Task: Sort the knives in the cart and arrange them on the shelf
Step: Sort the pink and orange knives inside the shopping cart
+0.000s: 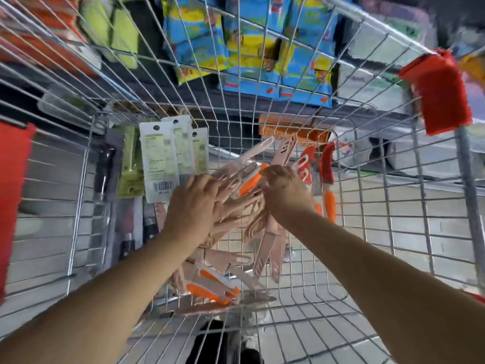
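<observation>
- Head view: pink knives [268, 245] are bunched in the middle of the cart [393, 206], long axes running near to far.
- Right hand [286, 191] is clenched round several of them.
- Left hand [195, 206] lies on the bunch, its grip lost in blur.

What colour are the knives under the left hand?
Pale pink. The knives under the left hand show in the head view, the only one.

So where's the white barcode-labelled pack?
Head view: the white pack stands left of centre in the cart, just beyond the left hand, beside a green pack.
</observation>
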A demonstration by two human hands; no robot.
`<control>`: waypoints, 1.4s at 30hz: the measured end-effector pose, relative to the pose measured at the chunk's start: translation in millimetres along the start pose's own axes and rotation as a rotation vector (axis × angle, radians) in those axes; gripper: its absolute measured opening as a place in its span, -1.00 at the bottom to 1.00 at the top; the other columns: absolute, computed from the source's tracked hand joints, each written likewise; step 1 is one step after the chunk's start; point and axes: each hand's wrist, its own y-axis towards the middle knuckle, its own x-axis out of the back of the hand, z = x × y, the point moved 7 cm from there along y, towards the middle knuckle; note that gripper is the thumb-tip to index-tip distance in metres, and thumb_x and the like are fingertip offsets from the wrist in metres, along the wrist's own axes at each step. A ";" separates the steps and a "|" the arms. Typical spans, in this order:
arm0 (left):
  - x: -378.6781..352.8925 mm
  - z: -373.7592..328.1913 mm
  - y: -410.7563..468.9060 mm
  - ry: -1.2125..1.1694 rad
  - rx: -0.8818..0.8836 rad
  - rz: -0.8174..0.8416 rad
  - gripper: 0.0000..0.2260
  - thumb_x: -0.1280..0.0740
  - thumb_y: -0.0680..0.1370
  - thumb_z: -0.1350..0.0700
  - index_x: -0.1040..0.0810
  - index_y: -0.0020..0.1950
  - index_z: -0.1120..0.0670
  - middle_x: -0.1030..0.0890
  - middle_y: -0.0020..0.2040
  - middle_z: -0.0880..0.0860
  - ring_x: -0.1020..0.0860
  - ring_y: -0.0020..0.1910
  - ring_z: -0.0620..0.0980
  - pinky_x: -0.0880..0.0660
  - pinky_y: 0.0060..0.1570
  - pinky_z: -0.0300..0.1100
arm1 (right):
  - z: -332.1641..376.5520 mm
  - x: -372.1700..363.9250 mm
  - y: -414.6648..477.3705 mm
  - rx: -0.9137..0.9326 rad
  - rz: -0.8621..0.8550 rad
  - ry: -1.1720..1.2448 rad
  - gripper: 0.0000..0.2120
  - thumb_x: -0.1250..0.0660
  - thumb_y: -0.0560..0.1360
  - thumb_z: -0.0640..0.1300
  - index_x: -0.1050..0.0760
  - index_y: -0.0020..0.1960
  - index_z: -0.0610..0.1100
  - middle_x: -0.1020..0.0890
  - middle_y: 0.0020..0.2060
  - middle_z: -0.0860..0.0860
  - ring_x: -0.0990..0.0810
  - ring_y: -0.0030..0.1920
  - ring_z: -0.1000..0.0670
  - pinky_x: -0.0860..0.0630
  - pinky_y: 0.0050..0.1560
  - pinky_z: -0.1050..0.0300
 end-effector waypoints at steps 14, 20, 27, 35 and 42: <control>-2.7 19.5 -13.2 -0.009 -0.102 -0.005 -0.53 -0.47 0.33 0.01 -0.54 0.18 0.16 -0.56 0.10 0.11 -0.52 0.06 0.14 -0.51 0.01 0.05 | 34.6 -30.1 14.5 0.259 0.211 -0.500 -0.45 -0.30 0.49 -0.24 -0.25 0.43 -0.04 -0.35 0.35 -0.06 -0.30 0.37 -0.10 -0.16 0.41 -0.11; 6.1 15.9 -11.1 -0.052 -0.040 -0.055 -0.67 -0.38 0.44 0.06 -0.53 0.17 0.11 -0.55 0.09 0.09 -0.50 0.08 0.11 -0.48 0.04 0.03 | 31.5 -18.4 8.5 0.290 0.170 -0.565 -0.50 -0.26 0.52 -0.22 -0.22 0.42 -0.14 -0.43 0.28 -0.07 -0.36 0.32 -0.10 -0.17 0.40 -0.07; 41.0 -8.5 -7.8 -0.172 -0.012 -0.298 -0.78 -0.35 0.48 0.15 -0.51 0.10 0.14 -0.51 0.01 0.11 -0.48 -0.01 0.08 -0.46 -0.01 -0.02 | 14.3 25.8 -16.0 0.235 -0.141 -0.513 -0.65 -0.53 0.21 -0.32 -0.62 -0.03 -0.14 -0.63 -0.05 -0.11 -0.59 0.05 -0.16 -0.47 0.13 -0.18; 22.0 -63.4 -12.3 -0.131 -0.215 -0.101 -0.85 -0.34 0.42 0.10 -0.56 -0.06 0.13 -0.54 -0.03 0.13 -0.54 0.00 0.13 -0.56 -0.07 0.06 | -92.8 44.4 -66.4 -0.620 -0.115 0.242 -0.82 -0.32 0.48 -0.08 -0.57 0.05 -0.10 -0.64 -0.08 -0.11 -0.58 -0.13 -0.13 -0.42 -0.19 0.12; -15.4 -82.7 -17.0 -0.082 -0.243 0.182 -0.69 -0.31 0.51 -0.05 -0.52 0.20 0.06 -0.52 0.12 0.06 -0.51 0.07 0.08 -0.51 -0.02 0.00 | -114.9 14.8 -74.6 -0.735 -0.056 0.365 -0.74 -0.23 0.52 0.01 -0.58 -0.06 -0.16 -0.66 -0.19 -0.13 -0.58 -0.23 -0.14 -0.44 -0.24 0.12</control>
